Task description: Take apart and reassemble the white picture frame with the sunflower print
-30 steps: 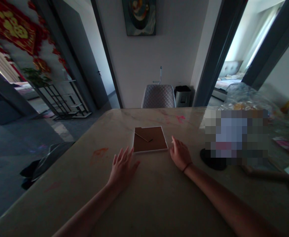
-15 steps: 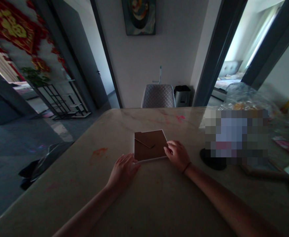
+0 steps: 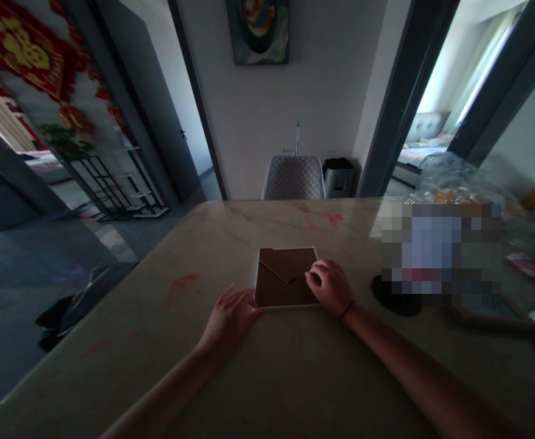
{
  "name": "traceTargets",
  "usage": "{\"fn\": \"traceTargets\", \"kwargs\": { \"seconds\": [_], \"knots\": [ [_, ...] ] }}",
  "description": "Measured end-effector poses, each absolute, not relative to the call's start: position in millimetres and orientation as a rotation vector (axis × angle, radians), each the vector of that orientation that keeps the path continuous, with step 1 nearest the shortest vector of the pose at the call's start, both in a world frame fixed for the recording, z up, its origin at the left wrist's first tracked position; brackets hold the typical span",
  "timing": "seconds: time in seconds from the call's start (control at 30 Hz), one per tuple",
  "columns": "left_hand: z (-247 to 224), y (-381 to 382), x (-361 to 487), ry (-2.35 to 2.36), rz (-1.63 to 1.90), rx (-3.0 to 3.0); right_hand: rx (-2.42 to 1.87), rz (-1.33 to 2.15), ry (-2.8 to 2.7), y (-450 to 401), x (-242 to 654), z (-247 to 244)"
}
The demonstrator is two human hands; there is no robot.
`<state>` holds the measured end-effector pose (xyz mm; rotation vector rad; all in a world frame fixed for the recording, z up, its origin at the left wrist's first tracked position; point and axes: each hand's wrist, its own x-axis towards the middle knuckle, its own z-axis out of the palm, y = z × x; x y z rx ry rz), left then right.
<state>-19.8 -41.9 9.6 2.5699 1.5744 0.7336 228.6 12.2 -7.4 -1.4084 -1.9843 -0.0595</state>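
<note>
Near us on the marble table (image 3: pixel 267 378), our left hand (image 3: pixel 230 323) lies open against a flat brown board (image 3: pixel 286 277); our right hand (image 3: pixel 330 288) curls narrowly on its edge, grip unclear. It looks light and stiff, best taken by the edges. Beyond stands a grey chair (image 3: pixel 293 178).

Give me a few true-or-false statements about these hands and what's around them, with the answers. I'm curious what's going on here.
The left hand and the right hand both touch the square brown-backed frame. True.
The frame stands upright on its edge. False: it lies flat on the table.
A dark band circles the left wrist. False: the dark band is on the right wrist.
A quilted grey chair stands beyond the table. True.
</note>
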Motion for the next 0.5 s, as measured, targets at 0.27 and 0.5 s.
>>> {"fn": "traceTargets", "kwargs": {
  "seconds": [0.27, 0.5],
  "knots": [
    [12.6, -41.8, -19.9, 1.673, 0.825, 2.402, -1.451, 0.232, -1.861, 22.3, 238.6, -18.0],
    [14.8, -39.7, -28.2, 1.848, 1.402, 1.838, -1.059, 0.698, -1.843, 16.7, 233.7, -12.0]
  ]
}}
